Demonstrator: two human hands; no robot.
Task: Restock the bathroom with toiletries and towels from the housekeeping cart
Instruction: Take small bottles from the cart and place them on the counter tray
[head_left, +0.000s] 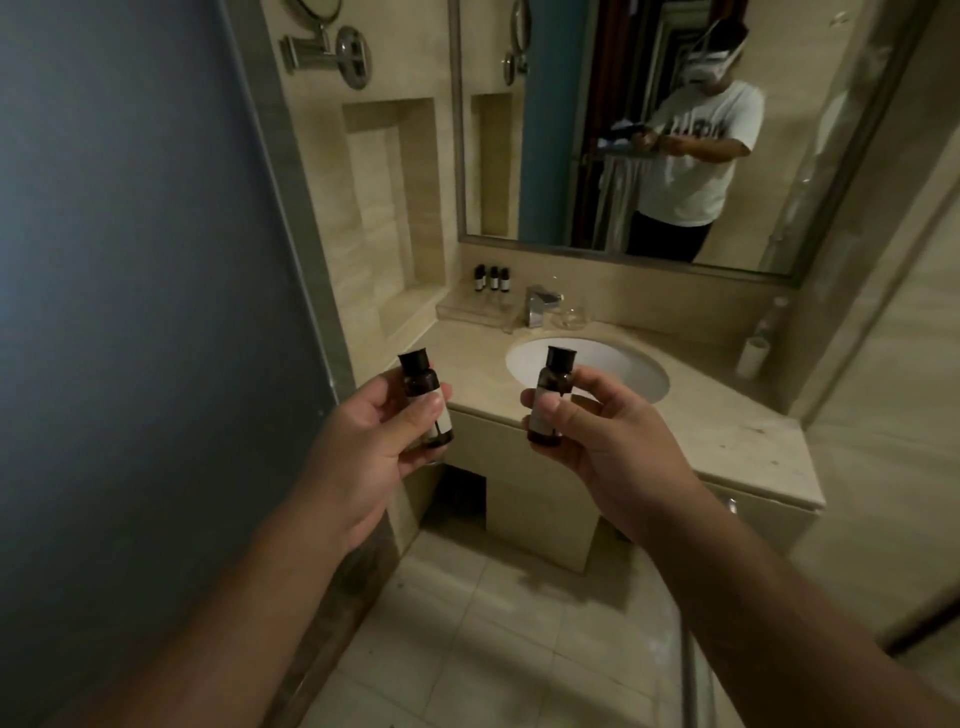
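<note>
My left hand (371, 441) grips a small dark toiletry bottle (420, 382) with a black cap and a pale label, held upright. A second bottle of the same kind (555, 382) stands upright in my right hand (613, 447), pinched between thumb and fingers. Both hands are raised in front of the beige vanity counter (727, 415), short of its front edge. Three similar bottles (492, 278) stand in a clear tray (475, 310) at the back left of the counter.
A white oval sink (613, 364) with a chrome faucet (540, 304) sits in the counter, a glass (571, 314) beside it. A wall mirror (675, 130) hangs above, reflecting a person. A blue-grey panel (130, 312) bounds the left. A pale container (753, 356) stands at right.
</note>
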